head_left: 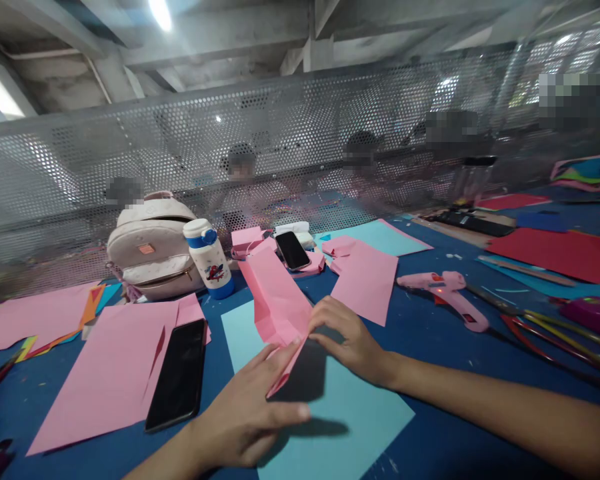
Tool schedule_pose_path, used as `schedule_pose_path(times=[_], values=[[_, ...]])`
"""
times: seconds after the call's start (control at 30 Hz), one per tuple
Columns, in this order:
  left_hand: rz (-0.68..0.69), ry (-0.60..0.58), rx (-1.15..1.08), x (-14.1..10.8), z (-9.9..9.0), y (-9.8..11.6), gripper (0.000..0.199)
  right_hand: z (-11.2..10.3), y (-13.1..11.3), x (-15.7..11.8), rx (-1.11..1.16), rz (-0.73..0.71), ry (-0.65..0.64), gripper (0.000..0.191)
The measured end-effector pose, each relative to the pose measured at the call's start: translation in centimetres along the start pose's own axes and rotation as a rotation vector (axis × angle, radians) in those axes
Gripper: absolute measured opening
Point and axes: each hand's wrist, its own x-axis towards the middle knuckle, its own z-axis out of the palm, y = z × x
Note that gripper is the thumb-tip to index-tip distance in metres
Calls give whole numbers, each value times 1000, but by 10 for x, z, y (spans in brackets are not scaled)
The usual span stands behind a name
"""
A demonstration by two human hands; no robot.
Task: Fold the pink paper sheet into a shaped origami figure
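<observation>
A folded pink paper piece (285, 300) with raised sides stands over a light blue sheet (350, 427). My right hand (347, 340) pinches its right edge between thumb and fingers. My left hand (250, 407) rests its fingers on the near end of the paper, its thumb stretched out to the right above the blue sheet. Part of the near fold is hidden under the left fingers. A black phone (177, 373) lies left of my left hand, partly on a pink sheet (110, 367). Beyond my right hand is another pink sheet (367, 277).
A pink glue gun (447, 290) and scissors (555, 327) lie at the right, near red paper (560, 253). A backpack (155, 247), a bottle (210, 260) and a second phone (293, 250) stand or lie at the back. Behind is a perforated metal screen (290, 133).
</observation>
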Motion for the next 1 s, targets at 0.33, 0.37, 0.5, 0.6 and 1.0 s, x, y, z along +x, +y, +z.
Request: schedule_pose_path(times=[0.33,0.37,0.5,0.6,1.0], values=[[-178,-96,88,-5,5,-5,74,-2,4,1,-38,-61,-18,20],[-187,-95,83,-6,6,-5,75,-3,4,1,-44,-61,-16,20],[-227,-44,59,-7,7,-4,72,-3,7,1,-57,-74,-29,16],[-246,-68,63,-6,7,-5,69,-4,10,1,-62,-91,-51,13],[-203,-18,99,3,3,-5,64,-6,25,2,-89,10,17,9]])
